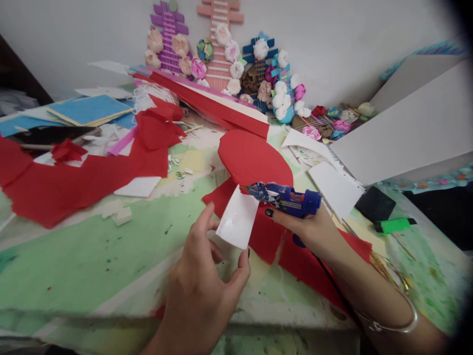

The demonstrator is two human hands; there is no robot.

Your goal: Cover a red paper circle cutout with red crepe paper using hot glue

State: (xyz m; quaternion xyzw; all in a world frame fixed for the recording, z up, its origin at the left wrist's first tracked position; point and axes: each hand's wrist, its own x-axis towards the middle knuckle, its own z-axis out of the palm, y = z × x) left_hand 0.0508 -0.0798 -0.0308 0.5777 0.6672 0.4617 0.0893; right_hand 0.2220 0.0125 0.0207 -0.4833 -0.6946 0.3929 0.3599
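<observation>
My right hand (310,224) is wrapped round a blue glue gun (295,201), its nozzle at the top edge of a white, slightly curved strip (238,217). My left hand (207,271) holds that strip loosely at its lower end, thumb by the bottom right corner and fingers at the left edge. The index finger is raised. Wet-looking shine shows on the strip. Just behind it lies a red covered oval (254,158), touching or nearly touching the strip's top. Red paper pieces (268,239) lie beneath; the gun covers part of them.
Crumpled red paper (84,185) spreads on the left near blue sheets (90,109). Flower-decorated guitar shapes (219,49) lean on the wall. On the right are a white card (336,190), a black block (376,203), a green marker (395,226), scissors (393,273) and large white panels (402,123).
</observation>
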